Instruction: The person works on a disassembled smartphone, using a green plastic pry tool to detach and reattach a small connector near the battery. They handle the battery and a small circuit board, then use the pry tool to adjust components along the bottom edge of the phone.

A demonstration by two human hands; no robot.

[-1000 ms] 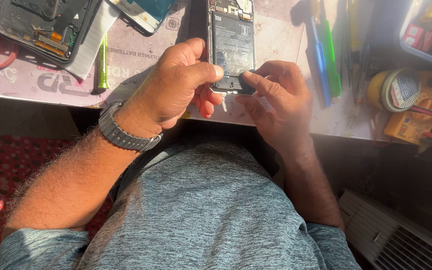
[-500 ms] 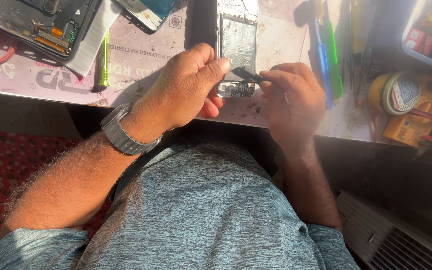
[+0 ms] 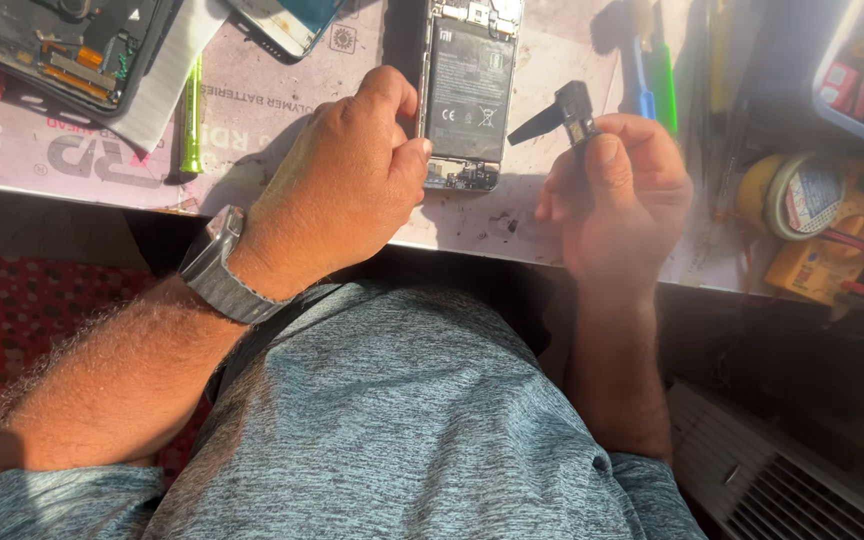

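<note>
from the head camera, your left hand [image 3: 347, 185] is curled over the lower left edge of the opened phone [image 3: 467, 90], which lies back-off on the pink mat [image 3: 282, 100]; keep that edge pinned so the phone can't skate. your right hand [image 3: 617, 195] pinches a small black part [image 3: 567, 115] lifted just right of the phone, between thumb and fingers. hold it lightly by its sides, clear of the battery [image 3: 469, 88].

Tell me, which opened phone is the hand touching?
The middle phone, back off and black battery showing: the left hand rests against its edge. The other two opened phones lie untouched at the top left.
</note>
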